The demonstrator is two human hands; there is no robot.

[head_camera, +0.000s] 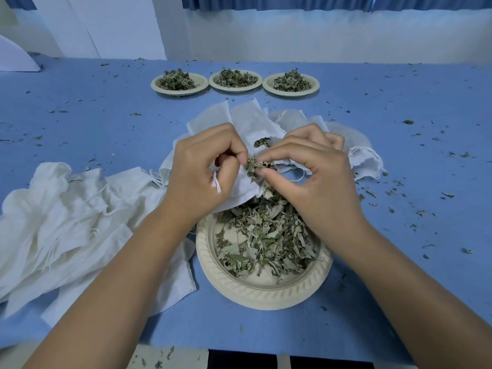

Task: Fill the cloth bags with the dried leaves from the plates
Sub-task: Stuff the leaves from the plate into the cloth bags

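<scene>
Fig.: filling under way, judged early stage. L hand [202, 166] pinches the mouth of one cloth bag [241, 189], held just above the near plate [263, 292]. R hand [316, 182] pinches a tuft of dried leaves [257, 166] at that mouth. Near plate still approx. half covered w/ leaves. Three far plates [235, 89] are heaped, apparently untouched. Limp bags [66, 222] at left look unfilled. Bags behind hands [250, 121]: contents not discernible.
</scene>
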